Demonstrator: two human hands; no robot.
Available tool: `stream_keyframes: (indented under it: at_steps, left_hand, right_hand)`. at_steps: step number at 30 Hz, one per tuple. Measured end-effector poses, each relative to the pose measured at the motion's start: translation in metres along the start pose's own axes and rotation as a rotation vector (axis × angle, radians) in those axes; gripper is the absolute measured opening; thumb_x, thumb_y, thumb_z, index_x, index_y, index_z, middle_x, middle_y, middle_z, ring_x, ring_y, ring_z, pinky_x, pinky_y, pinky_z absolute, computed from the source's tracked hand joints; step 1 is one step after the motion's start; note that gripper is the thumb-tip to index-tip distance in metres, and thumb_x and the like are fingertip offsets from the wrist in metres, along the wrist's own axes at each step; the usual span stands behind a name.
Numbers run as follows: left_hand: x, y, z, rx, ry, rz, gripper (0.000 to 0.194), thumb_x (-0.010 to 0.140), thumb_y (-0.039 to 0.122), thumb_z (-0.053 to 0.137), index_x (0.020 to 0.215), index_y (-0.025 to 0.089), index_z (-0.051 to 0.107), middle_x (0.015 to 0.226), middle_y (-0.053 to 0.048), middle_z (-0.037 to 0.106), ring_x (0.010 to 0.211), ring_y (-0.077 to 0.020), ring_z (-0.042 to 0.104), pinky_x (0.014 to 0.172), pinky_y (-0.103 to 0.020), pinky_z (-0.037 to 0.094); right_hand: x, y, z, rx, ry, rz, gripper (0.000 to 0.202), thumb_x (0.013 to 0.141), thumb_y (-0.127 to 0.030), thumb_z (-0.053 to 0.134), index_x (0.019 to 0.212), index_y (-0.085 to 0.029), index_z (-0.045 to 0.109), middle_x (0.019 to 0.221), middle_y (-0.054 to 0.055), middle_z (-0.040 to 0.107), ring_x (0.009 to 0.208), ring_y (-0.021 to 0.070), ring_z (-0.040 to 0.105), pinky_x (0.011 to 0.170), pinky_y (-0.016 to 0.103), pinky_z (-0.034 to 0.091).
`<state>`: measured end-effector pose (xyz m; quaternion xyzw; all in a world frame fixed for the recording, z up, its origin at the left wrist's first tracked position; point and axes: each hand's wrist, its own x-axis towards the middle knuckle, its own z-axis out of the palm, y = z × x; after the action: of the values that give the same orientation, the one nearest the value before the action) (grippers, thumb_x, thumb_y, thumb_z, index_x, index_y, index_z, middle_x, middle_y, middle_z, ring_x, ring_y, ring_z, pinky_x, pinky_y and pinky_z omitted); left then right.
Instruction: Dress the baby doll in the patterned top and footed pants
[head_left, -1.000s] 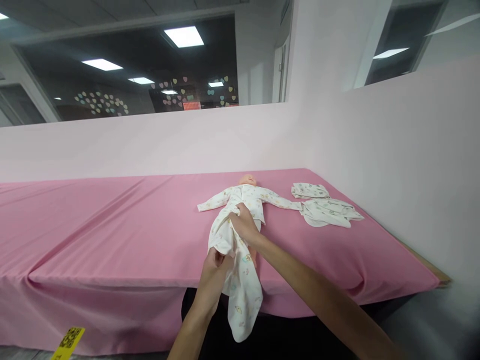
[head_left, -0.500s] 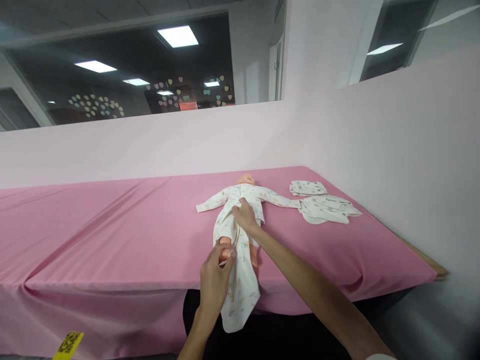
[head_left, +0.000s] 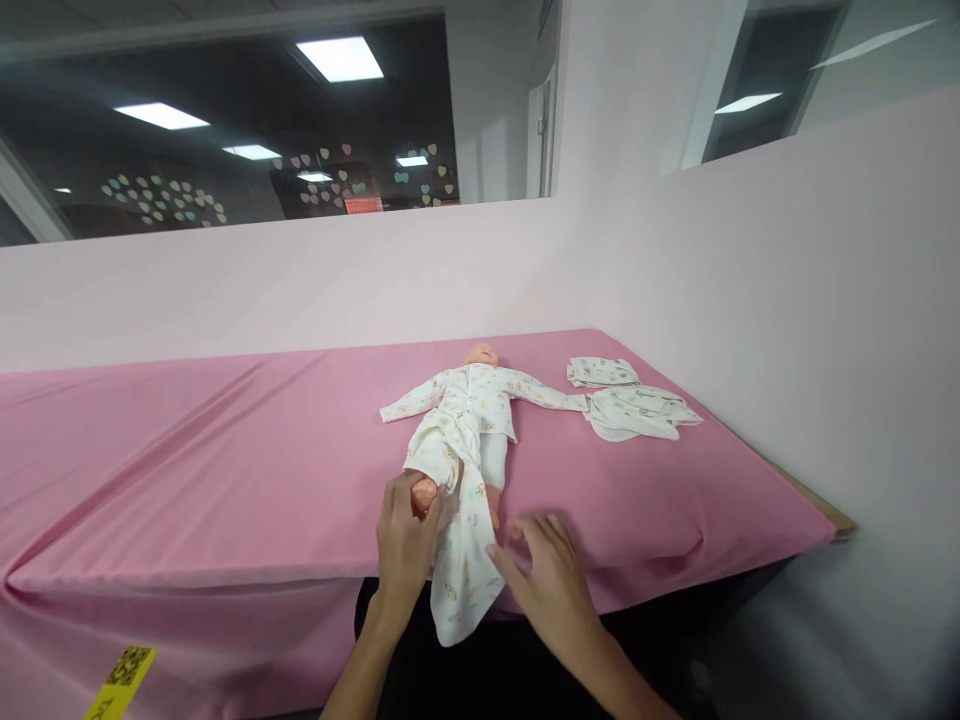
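A baby doll [head_left: 481, 354] lies on its back with its head toward the wall, wearing a white patterned jacket [head_left: 489, 400]. White patterned trousers [head_left: 466, 560] are pulled onto the leg at left; their other leg hangs loose over the table's front edge. My left hand [head_left: 403, 535] is closed around the doll's bare foot, which pokes out of the cuff. My right hand [head_left: 551, 580], fingers apart and holding nothing, hovers beside the loose trouser leg. The doll's other leg shows white cloth at the thigh and a bare foot [head_left: 493, 505].
Folded patterned baby clothes [head_left: 639, 412] lie to the right, by the doll's sleeve end, with another folded piece [head_left: 602, 372] behind them. A pink cloth [head_left: 225, 480] covers the table. Walls stand behind and at right. A yellow tag [head_left: 120, 680] shows at lower left.
My right hand has let go of the trousers at the doll's waist and moved back toward me. My left hand keeps hold of the foot. The view has shifted slightly.
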<state>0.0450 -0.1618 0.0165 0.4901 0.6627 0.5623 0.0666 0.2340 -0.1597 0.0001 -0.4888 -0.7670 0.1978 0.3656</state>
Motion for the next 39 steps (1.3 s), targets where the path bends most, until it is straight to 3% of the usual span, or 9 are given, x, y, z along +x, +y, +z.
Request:
stream_keyframes:
  at_steps: [4,8,12,15,19,23,27,33,39]
  left_hand:
    - [0.007,0.003,-0.002,0.031,0.039,0.074,0.021,0.083,0.033,0.066,0.101,0.025,0.060,0.104,-0.005,0.061,0.097,-0.0230,0.059,0.083,-0.031,0.045]
    - [0.015,0.000,-0.005,0.044,0.054,0.083,0.023,0.082,0.036,0.064,0.101,0.024,0.061,0.100,-0.004,0.063,0.090,-0.0217,0.061,0.078,-0.032,0.048]
    - [0.019,-0.009,-0.009,0.047,0.093,0.002,0.026,0.079,0.039,0.065,0.100,0.024,0.061,0.097,-0.002,0.066,0.085,-0.0212,0.062,0.075,-0.033,0.050]
    - [0.016,-0.014,-0.010,0.053,0.103,-0.042,0.028,0.078,0.042,0.066,0.098,0.024,0.061,0.095,-0.001,0.066,0.085,-0.0208,0.062,0.076,-0.033,0.050]
    - [0.008,-0.018,-0.005,0.046,0.084,-0.095,0.024,0.078,0.042,0.063,0.093,0.023,0.058,0.090,-0.001,0.065,0.080,-0.0193,0.061,0.072,-0.031,0.049]
    - [-0.002,-0.019,0.001,0.100,0.035,-0.126,0.020,0.079,0.039,0.060,0.091,0.023,0.055,0.089,-0.001,0.062,0.080,-0.0193,0.059,0.071,-0.031,0.047]
    - [-0.009,-0.020,-0.001,0.233,-0.097,-0.119,0.020,0.085,0.041,0.054,0.094,0.024,0.053,0.096,-0.002,0.061,0.081,-0.0204,0.059,0.070,-0.032,0.045]
    - [0.004,-0.008,-0.027,0.406,-0.395,0.107,0.023,0.087,0.047,0.054,0.082,0.024,0.054,0.093,-0.004,0.061,0.088,-0.0233,0.059,0.074,-0.034,0.045]
    - [0.082,0.057,-0.012,0.381,-0.536,0.342,0.034,0.094,0.050,0.042,0.106,0.022,0.059,0.114,-0.007,0.063,0.107,-0.0243,0.057,0.089,-0.036,0.043]
  right_hand:
    - [-0.025,-0.005,0.035,-0.171,0.115,0.023,0.017,0.079,-0.036,0.070,0.083,-0.025,0.057,0.096,0.011,0.062,0.098,0.0345,0.051,0.089,0.054,0.037]
    - [-0.016,-0.008,0.051,-0.074,0.131,0.005,0.016,0.082,-0.020,0.056,0.069,-0.023,0.047,0.077,0.006,0.059,0.085,0.0263,0.053,0.083,0.045,0.040]
    - [0.013,0.003,0.006,0.314,-0.015,0.216,0.017,0.081,-0.023,0.047,0.068,-0.023,0.036,0.064,-0.003,0.047,0.061,0.0152,0.047,0.057,0.028,0.037]
    - [0.056,0.015,-0.050,0.400,0.049,0.303,0.015,0.081,-0.028,0.047,0.071,-0.023,0.037,0.061,-0.006,0.043,0.057,0.0141,0.046,0.051,0.025,0.033]
    - [0.131,0.023,-0.105,0.228,0.280,0.140,0.015,0.082,-0.030,0.051,0.074,-0.023,0.041,0.067,-0.004,0.046,0.063,0.0154,0.047,0.057,0.027,0.035]
    - [0.172,0.016,-0.118,0.123,0.350,-0.073,0.009,0.085,-0.029,0.050,0.080,-0.023,0.046,0.075,-0.001,0.053,0.072,0.0172,0.049,0.065,0.029,0.037]
    - [0.149,0.010,-0.107,0.122,0.136,-0.170,0.006,0.087,-0.027,0.049,0.083,-0.023,0.048,0.086,0.000,0.058,0.078,0.0164,0.051,0.068,0.028,0.037]
    - [0.076,0.035,-0.098,0.089,-0.402,-0.001,0.018,0.090,-0.040,0.050,0.083,-0.023,0.048,0.063,-0.006,0.040,0.056,0.0126,0.036,0.052,0.025,0.027]
    - [0.052,0.062,-0.083,-0.059,-0.375,-0.088,0.017,0.078,-0.032,0.064,0.092,-0.023,0.060,0.094,0.002,0.063,0.092,0.0232,0.056,0.082,0.035,0.042]
